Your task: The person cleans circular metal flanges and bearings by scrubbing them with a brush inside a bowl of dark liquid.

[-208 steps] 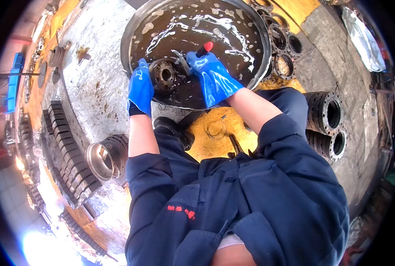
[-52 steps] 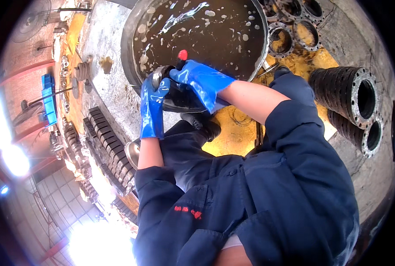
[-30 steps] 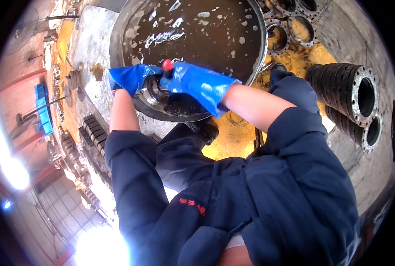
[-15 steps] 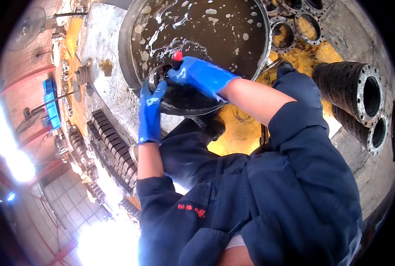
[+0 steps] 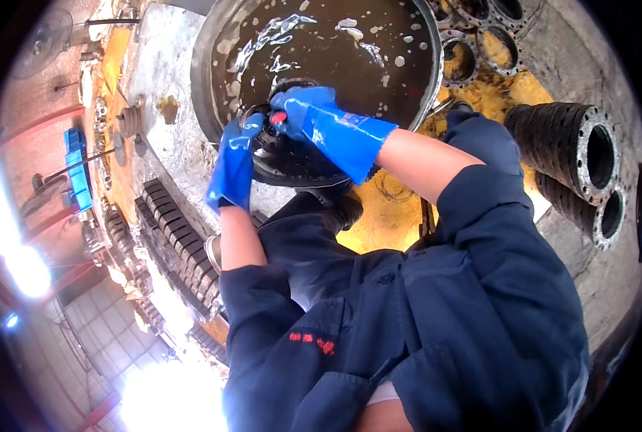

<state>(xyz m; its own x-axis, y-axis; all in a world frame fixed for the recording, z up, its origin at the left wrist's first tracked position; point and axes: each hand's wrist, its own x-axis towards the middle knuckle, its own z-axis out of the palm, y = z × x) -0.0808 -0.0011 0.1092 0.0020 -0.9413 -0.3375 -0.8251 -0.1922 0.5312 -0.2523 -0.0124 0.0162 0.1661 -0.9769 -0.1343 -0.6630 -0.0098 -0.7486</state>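
Observation:
My left hand (image 5: 236,155), in a blue rubber glove, is closed on the edge of a dark, wet ring-shaped metal part (image 5: 265,147) at the near left of a large round basin (image 5: 204,93). Brown liquid with pale foam patches fills the basin. My right hand (image 5: 314,119), gloved the same way, is closed round a red-ended tool (image 5: 279,117) and presses close against the metal part. The fingers hide most of this tool, so its working end cannot be made out.
Stacks of dark flanged rings (image 5: 569,147) stand at the right. More rings (image 5: 497,50) lie at the far right on a yellow, stained surface (image 5: 389,216). A row of dark metal blocks (image 5: 181,241) runs along the left, with blue bins (image 5: 78,169) beyond it.
My right hand has moved down and slightly right, the red end tilting down with it. My left wrist has shifted a little left and up. The liquid's ripples have changed.

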